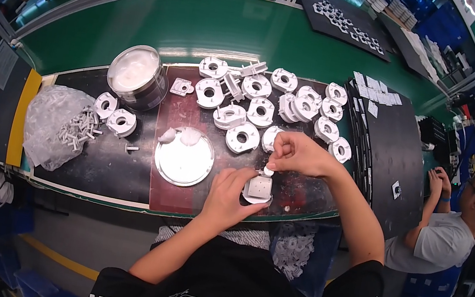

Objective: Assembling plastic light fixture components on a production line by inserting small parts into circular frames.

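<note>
My left hand [229, 192] grips a white plastic part [258, 189] with a square face, near the front edge of the black mat [99, 158]. Right above it, my right hand [299, 154] pinches a small white piece [269, 170] between its fingertips, touching the part's top edge. Several round white plastic housings [258, 99] with centre holes lie in a heap just beyond both hands. To the left of my left hand sits a round metal lid [183, 163] with blobs of white paste on its far rim.
An open tin of white paste [137, 75] stands at the back left. A clear bag of small white pieces [61, 124] lies at the left. Black sheets [395, 155] with white tags are stacked at the right. A seated person [449, 225] works further right. A green conveyor [207, 25] runs behind.
</note>
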Demonstrator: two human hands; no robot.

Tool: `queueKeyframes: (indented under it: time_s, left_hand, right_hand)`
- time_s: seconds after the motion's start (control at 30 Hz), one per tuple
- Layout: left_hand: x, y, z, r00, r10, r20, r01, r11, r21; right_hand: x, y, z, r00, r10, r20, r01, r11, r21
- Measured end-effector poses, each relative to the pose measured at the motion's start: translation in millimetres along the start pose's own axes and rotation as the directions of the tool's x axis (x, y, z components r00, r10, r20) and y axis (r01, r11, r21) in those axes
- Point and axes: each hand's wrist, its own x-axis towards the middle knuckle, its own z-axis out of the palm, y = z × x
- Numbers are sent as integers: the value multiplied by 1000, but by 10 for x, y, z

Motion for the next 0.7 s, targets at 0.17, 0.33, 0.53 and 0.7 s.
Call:
queueKeyframes:
  time_s: [0.17, 0.33, 0.53, 0.7]
  left_hand:
    - [-12, -3, 5, 1000, 6, -7, -6, 1000, -6]
    - [-37, -4, 2, 998, -35, 49, 35, 999, -13]
    - [-30, -31, 7, 999, -26, 45, 27, 999, -16]
    - [-25, -12, -2, 999, -42, 33, 42, 999, 16]
  right_hand:
    - [5, 64, 56, 996, 84, 0, -84, 990, 114]
    - [-139, 142, 139, 987, 117, -111, -91, 972, 216]
    - [-180, 16, 166, 989, 85, -123, -70, 990, 121]
    - [-60, -85, 183, 996, -16, -84, 4, 990, -142]
